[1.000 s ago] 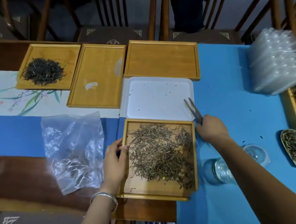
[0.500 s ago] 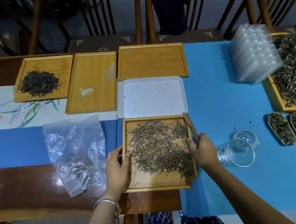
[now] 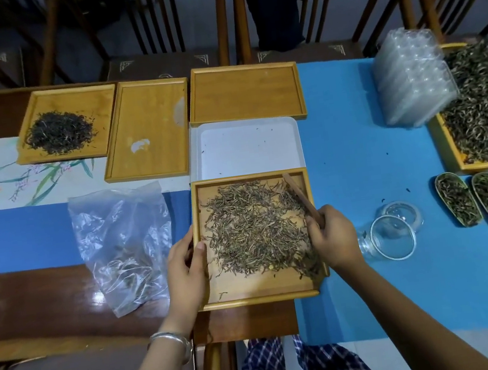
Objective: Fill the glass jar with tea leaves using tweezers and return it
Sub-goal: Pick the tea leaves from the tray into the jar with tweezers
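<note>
A clear plastic bag (image 3: pixel 123 247) lay toward the bench's near left. The left hand (image 3: pixel 185 268) gripped the left rim of the wooden tray (image 3: pixel 263 292) of tea leaves (image 3: pixel 255 233) at the near edge. The right hand (image 3: pixel 333 236) pinched the tweezers (image 3: pixel 301 197) over the leaves. Just right, the glass jar (image 3: pixel 389 237) lay tipped on the blue cloth (image 3: pixel 405 287).

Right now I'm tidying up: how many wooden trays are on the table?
5: dark-tea tray far left, two bare trays behind, near tray, right-edge tray, partly cut off.
</note>
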`<state>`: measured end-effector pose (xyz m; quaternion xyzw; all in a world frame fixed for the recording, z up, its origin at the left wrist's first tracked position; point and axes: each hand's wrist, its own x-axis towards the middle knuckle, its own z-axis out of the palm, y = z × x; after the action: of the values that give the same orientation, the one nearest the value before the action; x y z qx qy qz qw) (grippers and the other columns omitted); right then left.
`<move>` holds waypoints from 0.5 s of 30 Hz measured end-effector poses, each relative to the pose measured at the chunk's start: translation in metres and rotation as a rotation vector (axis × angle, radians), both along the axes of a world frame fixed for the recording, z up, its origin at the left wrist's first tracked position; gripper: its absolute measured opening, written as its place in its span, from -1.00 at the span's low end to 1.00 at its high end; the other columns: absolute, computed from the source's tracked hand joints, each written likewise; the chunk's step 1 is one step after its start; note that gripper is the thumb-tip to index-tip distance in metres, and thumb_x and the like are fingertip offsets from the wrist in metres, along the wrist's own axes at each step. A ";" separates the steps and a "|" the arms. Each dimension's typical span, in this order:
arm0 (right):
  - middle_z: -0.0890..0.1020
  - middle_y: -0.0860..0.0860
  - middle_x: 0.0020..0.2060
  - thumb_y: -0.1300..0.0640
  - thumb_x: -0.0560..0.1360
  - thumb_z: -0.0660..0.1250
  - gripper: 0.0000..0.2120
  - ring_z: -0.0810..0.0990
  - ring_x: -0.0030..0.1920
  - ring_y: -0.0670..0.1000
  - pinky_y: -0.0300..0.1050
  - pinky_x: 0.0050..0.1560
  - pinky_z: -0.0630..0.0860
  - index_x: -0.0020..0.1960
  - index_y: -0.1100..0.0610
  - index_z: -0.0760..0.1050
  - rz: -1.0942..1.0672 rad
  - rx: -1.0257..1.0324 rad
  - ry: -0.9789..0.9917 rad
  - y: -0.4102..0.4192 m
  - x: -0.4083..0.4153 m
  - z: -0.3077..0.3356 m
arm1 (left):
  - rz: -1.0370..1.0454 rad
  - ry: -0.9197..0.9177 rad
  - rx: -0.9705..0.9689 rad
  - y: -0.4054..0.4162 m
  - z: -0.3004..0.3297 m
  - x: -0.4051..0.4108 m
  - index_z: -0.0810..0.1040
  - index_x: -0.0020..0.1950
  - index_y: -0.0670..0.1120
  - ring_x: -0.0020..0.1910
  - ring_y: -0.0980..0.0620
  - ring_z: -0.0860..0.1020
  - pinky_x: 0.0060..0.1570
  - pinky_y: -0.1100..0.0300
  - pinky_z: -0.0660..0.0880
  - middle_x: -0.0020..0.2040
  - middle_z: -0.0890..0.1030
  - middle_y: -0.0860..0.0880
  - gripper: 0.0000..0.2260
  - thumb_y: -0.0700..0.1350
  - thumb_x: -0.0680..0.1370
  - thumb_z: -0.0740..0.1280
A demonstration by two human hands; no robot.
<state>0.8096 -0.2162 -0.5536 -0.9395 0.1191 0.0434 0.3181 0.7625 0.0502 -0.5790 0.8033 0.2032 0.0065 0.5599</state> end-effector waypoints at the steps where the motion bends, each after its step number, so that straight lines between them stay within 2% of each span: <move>1: 0.47 0.03 -0.33 0.12 0.55 0.29 -0.84 0.40 -0.33 0.05 -0.11 -0.34 0.15 -0.12 0.22 0.44 0.009 0.002 -0.026 0.000 0.001 0.009 | 0.004 0.005 -0.032 0.001 0.005 0.000 0.45 0.42 0.05 0.24 -0.15 0.53 0.31 -0.14 0.43 0.18 0.57 -0.03 -0.66 -0.13 0.65 0.26; 3: 0.48 0.04 -0.32 0.11 0.55 0.29 -0.83 0.41 -0.32 0.04 -0.11 -0.33 0.17 -0.13 0.21 0.44 0.009 0.002 -0.066 0.000 0.004 0.027 | 0.003 0.035 -0.122 0.002 0.015 0.002 0.44 0.43 0.10 0.20 -0.38 0.50 0.25 -0.32 0.40 0.20 0.58 -0.28 -0.66 -0.11 0.66 0.24; 4: 0.49 0.04 -0.31 0.10 0.55 0.29 -0.83 0.41 -0.32 0.05 -0.11 -0.33 0.17 -0.13 0.20 0.44 0.005 0.003 -0.084 -0.001 0.006 0.037 | 0.001 0.039 -0.151 0.001 0.021 0.003 0.43 0.44 0.12 0.20 -0.39 0.49 0.24 -0.32 0.40 0.21 0.56 -0.31 -0.66 -0.09 0.66 0.24; 5: 0.49 0.04 -0.32 0.09 0.54 0.30 -0.82 0.42 -0.32 0.05 -0.11 -0.34 0.17 -0.14 0.19 0.44 0.005 0.006 -0.103 -0.002 0.007 0.046 | -0.002 0.032 -0.163 0.000 0.027 0.004 0.42 0.42 0.18 0.19 -0.26 0.54 0.24 -0.20 0.45 0.22 0.59 -0.22 -0.66 -0.07 0.66 0.24; 6: 0.48 0.03 -0.34 0.09 0.54 0.31 -0.82 0.42 -0.32 0.06 -0.10 -0.36 0.16 -0.15 0.18 0.44 0.003 0.013 -0.122 -0.004 0.009 0.056 | -0.005 0.028 -0.164 -0.002 0.034 0.006 0.41 0.39 0.27 0.17 0.00 0.58 0.20 0.05 0.52 0.22 0.63 -0.03 -0.66 -0.04 0.66 0.24; 7: 0.46 0.01 -0.37 0.09 0.54 0.31 -0.81 0.42 -0.33 0.06 -0.09 -0.37 0.15 -0.18 0.17 0.42 -0.002 0.022 -0.138 -0.006 0.010 0.066 | -0.014 0.035 -0.168 -0.004 0.041 0.008 0.37 0.35 0.37 0.10 0.23 0.58 0.06 0.34 0.51 0.17 0.63 0.18 -0.66 -0.02 0.66 0.24; 8: 0.44 -0.02 -0.41 0.09 0.53 0.32 -0.80 0.41 -0.35 0.06 -0.09 -0.37 0.15 -0.20 0.15 0.41 -0.008 0.030 -0.155 -0.010 0.011 0.074 | -0.027 0.043 -0.177 -0.006 0.048 0.011 0.33 0.31 0.45 0.01 0.38 0.57 -0.09 0.51 0.45 0.10 0.62 0.30 -0.65 0.00 0.66 0.22; 9: 0.41 -0.05 -0.44 0.09 0.53 0.33 -0.79 0.40 -0.36 0.07 -0.08 -0.36 0.14 -0.22 0.14 0.39 -0.014 0.031 -0.170 -0.014 0.012 0.082 | -0.039 0.048 -0.178 -0.008 0.056 0.014 0.30 0.28 0.51 -0.09 0.42 0.57 -0.20 0.56 0.42 0.02 0.63 0.33 -0.64 0.02 0.66 0.21; 11: 0.36 -0.09 -0.48 0.09 0.52 0.34 -0.76 0.37 -0.38 0.08 -0.06 -0.38 0.13 -0.25 0.13 0.36 -0.026 0.022 -0.192 -0.027 0.013 0.095 | -0.058 0.045 -0.175 -0.017 0.072 0.022 0.28 0.26 0.53 -0.28 0.41 0.56 -0.32 0.56 0.41 -0.08 0.64 0.26 -0.67 0.06 0.66 0.19; 13: 0.37 -0.09 -0.49 0.08 0.52 0.35 -0.74 0.36 -0.42 0.04 -0.09 -0.45 0.14 -0.27 0.14 0.36 -0.039 0.020 -0.195 -0.043 0.012 0.105 | -0.071 0.016 -0.193 -0.029 0.087 0.030 0.31 0.35 0.38 -0.31 0.51 0.52 -0.35 0.61 0.35 -0.16 0.64 0.34 -0.70 0.04 0.67 0.18; 15: 0.40 -0.06 -0.48 0.05 0.52 0.35 -0.72 0.37 -0.43 -0.07 -0.19 -0.46 0.17 -0.27 0.14 0.37 -0.054 0.028 -0.178 -0.060 0.010 0.115 | -0.092 -0.016 -0.209 -0.042 0.098 0.038 0.33 0.45 0.18 -0.27 0.66 0.43 -0.34 0.68 0.28 -0.08 0.52 0.44 -0.66 0.00 0.67 0.20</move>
<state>0.8199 -0.2758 -0.4386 -0.9315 0.1151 -0.0470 0.3417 0.8007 0.0082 -0.4809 0.7489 0.1615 -0.0341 0.6418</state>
